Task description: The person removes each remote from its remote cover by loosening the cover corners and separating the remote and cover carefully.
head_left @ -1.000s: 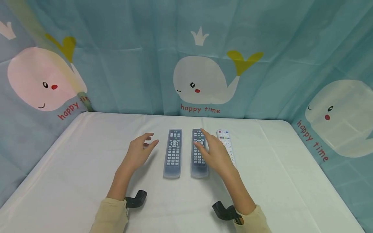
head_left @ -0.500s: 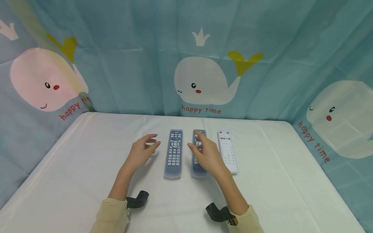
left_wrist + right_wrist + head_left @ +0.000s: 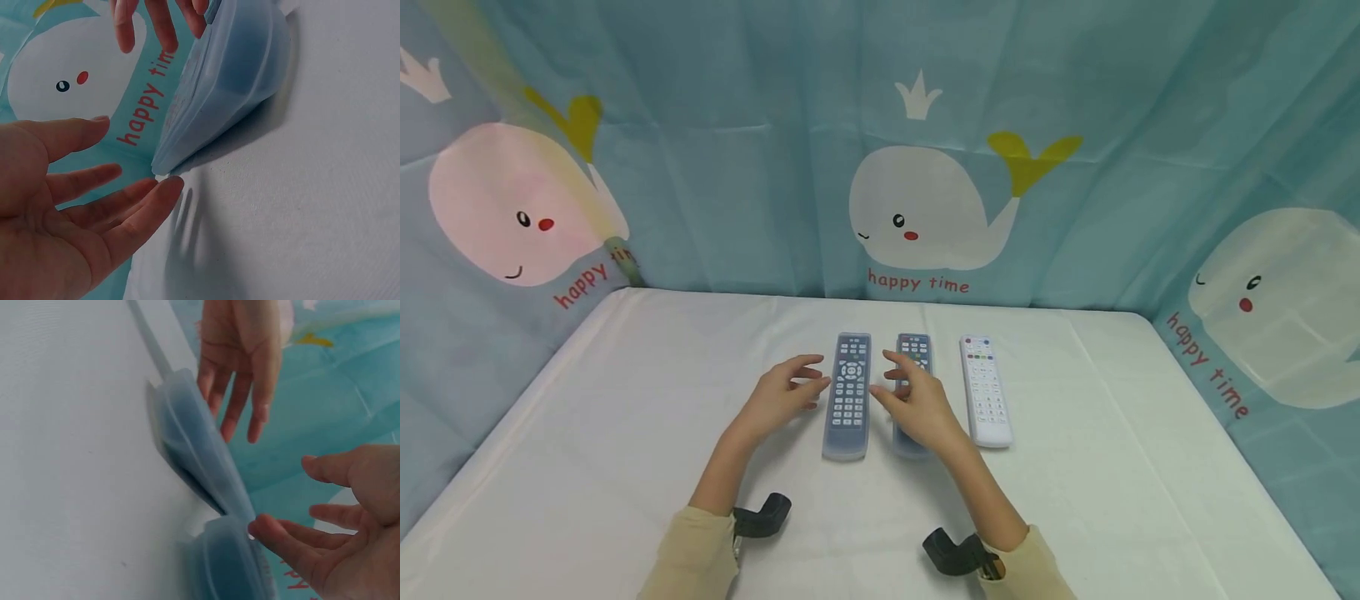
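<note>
Two dark grey remote controls in translucent bluish sleeves lie side by side in the head view. My left hand (image 3: 781, 398) is just left of the left remote control (image 3: 847, 400), its fingers bent loosely and thumb toward that remote's edge. Over the middle remote control (image 3: 913, 446) hovers my right hand (image 3: 919, 408), covering part of its keys, with thumb and index tips pointing at the left remote. Neither hand holds anything. From the left wrist, the sleeved end of a remote (image 3: 237, 69) shows beyond the relaxed fingers (image 3: 134, 222).
A white remote control (image 3: 987, 392) with coloured buttons lies to the right of the pair. White cloth (image 3: 1112, 467) covers the table. Behind it hangs a teal curtain (image 3: 737, 192) printed with whales. Each wrist wears a black camera mount (image 3: 763, 515).
My right hand has moved left from over the middle remote's right side, uncovering the white remote. My left hand has come right, close to the left remote. The remotes stay in place.
</note>
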Action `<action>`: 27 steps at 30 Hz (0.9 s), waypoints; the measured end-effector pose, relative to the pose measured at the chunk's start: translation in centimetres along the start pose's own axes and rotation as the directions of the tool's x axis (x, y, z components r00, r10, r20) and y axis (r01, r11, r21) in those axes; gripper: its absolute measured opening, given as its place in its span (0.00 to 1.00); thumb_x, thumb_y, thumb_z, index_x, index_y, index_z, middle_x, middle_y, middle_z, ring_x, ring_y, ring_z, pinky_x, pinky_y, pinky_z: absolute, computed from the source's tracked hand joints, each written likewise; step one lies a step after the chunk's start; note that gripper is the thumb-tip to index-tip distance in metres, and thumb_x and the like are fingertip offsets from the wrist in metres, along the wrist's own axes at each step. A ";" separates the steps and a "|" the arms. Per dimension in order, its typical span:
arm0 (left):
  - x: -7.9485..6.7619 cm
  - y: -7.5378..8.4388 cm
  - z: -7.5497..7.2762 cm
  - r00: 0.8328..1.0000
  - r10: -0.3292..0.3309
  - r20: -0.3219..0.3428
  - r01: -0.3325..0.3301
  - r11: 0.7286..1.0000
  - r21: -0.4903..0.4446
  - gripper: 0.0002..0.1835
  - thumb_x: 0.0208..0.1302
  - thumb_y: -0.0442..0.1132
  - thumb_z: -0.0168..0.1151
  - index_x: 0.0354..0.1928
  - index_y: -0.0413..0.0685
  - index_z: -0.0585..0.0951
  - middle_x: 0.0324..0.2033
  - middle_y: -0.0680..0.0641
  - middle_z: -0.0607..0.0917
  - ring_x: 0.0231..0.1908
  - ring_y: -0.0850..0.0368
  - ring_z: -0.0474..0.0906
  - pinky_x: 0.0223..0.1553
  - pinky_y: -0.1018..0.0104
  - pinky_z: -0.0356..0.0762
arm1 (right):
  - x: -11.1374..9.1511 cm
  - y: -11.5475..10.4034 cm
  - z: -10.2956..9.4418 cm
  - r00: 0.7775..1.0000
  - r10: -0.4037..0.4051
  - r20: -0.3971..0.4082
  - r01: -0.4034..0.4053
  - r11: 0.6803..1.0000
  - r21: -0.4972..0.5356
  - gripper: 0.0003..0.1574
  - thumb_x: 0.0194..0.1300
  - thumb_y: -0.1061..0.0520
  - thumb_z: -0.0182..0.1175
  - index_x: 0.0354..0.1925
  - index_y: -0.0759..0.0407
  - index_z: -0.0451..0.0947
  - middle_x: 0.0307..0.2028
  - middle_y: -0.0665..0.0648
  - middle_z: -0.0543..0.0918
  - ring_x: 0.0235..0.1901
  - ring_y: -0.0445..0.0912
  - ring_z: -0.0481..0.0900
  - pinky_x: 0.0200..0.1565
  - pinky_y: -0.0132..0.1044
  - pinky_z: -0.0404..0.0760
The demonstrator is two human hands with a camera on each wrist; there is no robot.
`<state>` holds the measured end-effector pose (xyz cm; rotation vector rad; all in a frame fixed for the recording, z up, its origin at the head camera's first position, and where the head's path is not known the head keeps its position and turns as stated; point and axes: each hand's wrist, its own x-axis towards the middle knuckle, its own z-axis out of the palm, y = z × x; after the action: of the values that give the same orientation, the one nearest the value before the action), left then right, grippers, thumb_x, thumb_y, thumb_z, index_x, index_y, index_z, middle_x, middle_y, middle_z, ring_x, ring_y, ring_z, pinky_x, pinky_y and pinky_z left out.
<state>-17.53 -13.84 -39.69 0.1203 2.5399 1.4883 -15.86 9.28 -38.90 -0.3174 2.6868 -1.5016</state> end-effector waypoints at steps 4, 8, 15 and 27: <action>-0.1 -0.1 0.4 0.999 -0.012 0.039 0.013 0.999 -0.038 0.31 0.77 0.38 0.62 0.76 0.33 0.67 0.64 0.28 0.78 0.57 0.35 0.84 0.52 0.53 0.89 | 0.1 0.3 0.6 0.999 0.015 0.029 -0.016 0.999 0.037 0.37 0.73 0.57 0.67 0.74 0.63 0.70 0.59 0.71 0.84 0.44 0.55 0.89 0.43 0.44 0.89; -0.1 -0.1 0.7 0.997 -0.027 0.067 0.033 0.996 -0.080 0.31 0.78 0.37 0.61 0.76 0.32 0.66 0.64 0.28 0.77 0.57 0.35 0.84 0.52 0.53 0.88 | 0.1 0.3 1.0 0.998 0.019 0.067 -0.024 0.997 0.072 0.38 0.73 0.57 0.68 0.75 0.65 0.69 0.59 0.72 0.83 0.43 0.55 0.89 0.43 0.44 0.89; -0.2 -0.3 1.0 0.995 -0.047 0.092 0.058 0.991 -0.120 0.32 0.78 0.39 0.62 0.76 0.33 0.66 0.63 0.28 0.77 0.55 0.38 0.85 0.53 0.54 0.88 | 0.1 0.5 1.8 0.995 0.037 0.088 -0.042 0.998 0.056 0.37 0.71 0.57 0.69 0.73 0.65 0.70 0.59 0.71 0.84 0.49 0.59 0.87 0.47 0.46 0.89; 0.1 -0.7 1.2 0.993 -0.053 0.104 0.066 0.990 -0.123 0.32 0.74 0.33 0.64 0.75 0.32 0.68 0.60 0.30 0.78 0.47 0.47 0.87 0.47 0.58 0.90 | -0.1 0.2 2.8 0.993 0.052 0.106 -0.053 0.999 0.004 0.38 0.65 0.64 0.73 0.69 0.74 0.72 0.61 0.72 0.82 0.45 0.55 0.87 0.42 0.39 0.88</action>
<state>-17.41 -13.19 -40.88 0.0971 2.3439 1.5741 -15.45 7.07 -40.59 -0.3139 2.5868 -1.4373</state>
